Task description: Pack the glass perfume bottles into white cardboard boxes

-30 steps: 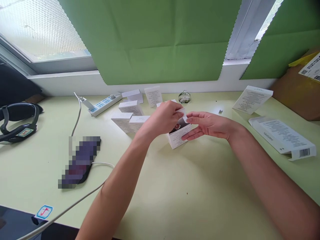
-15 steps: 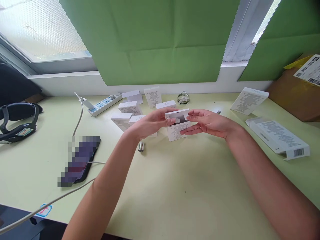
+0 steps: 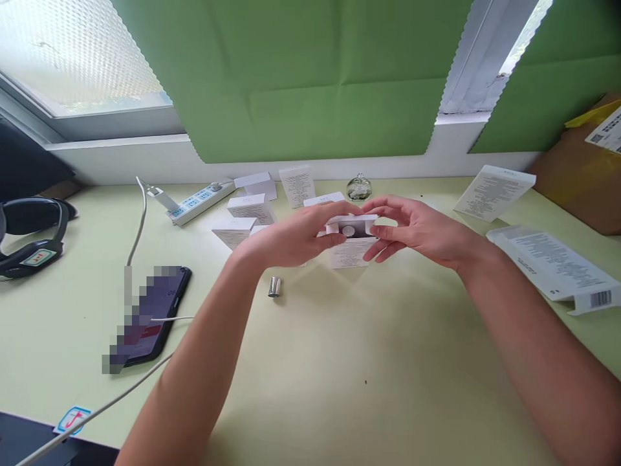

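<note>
A small white printed box (image 3: 354,253) stands on the table between my hands with its top open. Inside it shows a pale round top (image 3: 348,231) of something whose body is hidden. My left hand (image 3: 303,234) is closed on the box's left side, thumb at the front corner and fingers over the back flap. On the right side, my right hand (image 3: 417,230) holds the box with its thumb at the side flap and its fingers curled around. A short silver cylinder (image 3: 274,287), like a cap, stands left of the box. Behind is a round glass bottle (image 3: 359,187).
Several white boxes (image 3: 251,207) stand behind my left hand. At right are another upright box (image 3: 495,193) and a flattened one (image 3: 557,262). A power strip (image 3: 201,203), phone (image 3: 158,317), cable (image 3: 97,406) and black headset (image 3: 36,239) lie left. A cardboard carton (image 3: 577,171) sits back right.
The white box has tilted more upright and its opening faces me less. My right fingers have moved up toward its top flap. The view has shifted slightly.
</note>
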A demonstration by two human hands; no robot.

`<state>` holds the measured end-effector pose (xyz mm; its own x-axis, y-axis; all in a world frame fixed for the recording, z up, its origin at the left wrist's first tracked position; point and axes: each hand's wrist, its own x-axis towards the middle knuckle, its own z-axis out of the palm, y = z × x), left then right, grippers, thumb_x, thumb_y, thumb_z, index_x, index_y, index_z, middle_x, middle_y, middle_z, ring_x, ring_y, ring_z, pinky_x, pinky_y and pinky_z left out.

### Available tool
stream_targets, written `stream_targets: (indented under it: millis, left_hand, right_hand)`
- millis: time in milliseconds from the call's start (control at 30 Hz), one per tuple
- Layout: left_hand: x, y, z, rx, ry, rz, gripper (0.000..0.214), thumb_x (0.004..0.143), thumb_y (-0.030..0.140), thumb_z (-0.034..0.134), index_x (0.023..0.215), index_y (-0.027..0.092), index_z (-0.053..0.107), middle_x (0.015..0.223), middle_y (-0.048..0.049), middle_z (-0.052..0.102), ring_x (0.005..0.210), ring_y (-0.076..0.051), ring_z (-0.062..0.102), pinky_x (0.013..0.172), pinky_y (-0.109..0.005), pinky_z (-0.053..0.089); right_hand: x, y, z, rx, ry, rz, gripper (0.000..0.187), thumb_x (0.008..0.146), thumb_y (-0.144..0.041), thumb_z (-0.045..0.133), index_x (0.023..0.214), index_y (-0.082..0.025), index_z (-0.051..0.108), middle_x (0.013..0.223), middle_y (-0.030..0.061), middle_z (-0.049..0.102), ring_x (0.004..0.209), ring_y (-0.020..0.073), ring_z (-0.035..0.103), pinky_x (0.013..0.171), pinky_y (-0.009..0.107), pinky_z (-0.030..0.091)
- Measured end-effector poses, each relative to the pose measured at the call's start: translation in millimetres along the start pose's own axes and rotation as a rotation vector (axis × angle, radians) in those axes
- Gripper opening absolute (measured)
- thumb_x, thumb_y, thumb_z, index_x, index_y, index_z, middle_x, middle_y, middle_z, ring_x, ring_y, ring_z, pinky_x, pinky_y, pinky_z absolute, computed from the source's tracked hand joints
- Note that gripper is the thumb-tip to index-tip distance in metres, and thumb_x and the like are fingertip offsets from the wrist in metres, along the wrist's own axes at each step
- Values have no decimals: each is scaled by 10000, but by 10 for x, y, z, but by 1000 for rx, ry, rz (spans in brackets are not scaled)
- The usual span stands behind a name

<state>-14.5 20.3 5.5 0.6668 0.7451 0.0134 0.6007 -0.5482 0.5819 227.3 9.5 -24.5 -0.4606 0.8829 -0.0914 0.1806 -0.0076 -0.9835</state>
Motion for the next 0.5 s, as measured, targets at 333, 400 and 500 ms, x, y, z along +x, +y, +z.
stream_targets:
  millis: [333, 400, 500]
  left_hand:
    - [2, -41, -33, -120, 1, 13, 231, 925, 251, 539, 1154, 282, 540, 1226, -47, 616, 1131, -200, 605, 767, -279, 485]
    - [-25, -47, -64, -109, -39, -2, 254, 914, 295, 570, 1168, 297, 557, 1247, -42, 609, 1209, -217, 573, 785, -276, 485]
    - [-41, -42, -88, -78, -53, -40, 221, 924, 335, 567, 1142, 307, 589, 1218, -30, 629, 1213, -221, 579, 801, -281, 488]
  right_hand:
    - [18, -10, 74, -86, 61, -78, 321, 872, -496, 692, 1102, -275, 656, 1050, 33, 707, 768, 230, 772, 771, 454, 656]
    - [30, 11, 71, -138, 71, -82, 339, 870, -493, 694, 1137, -289, 651, 953, 22, 732, 790, 243, 774, 827, 481, 636]
    - [35, 33, 49, -210, 52, -71, 358, 901, -497, 650, 1201, -302, 646, 799, 9, 745, 815, 252, 776, 903, 498, 596]
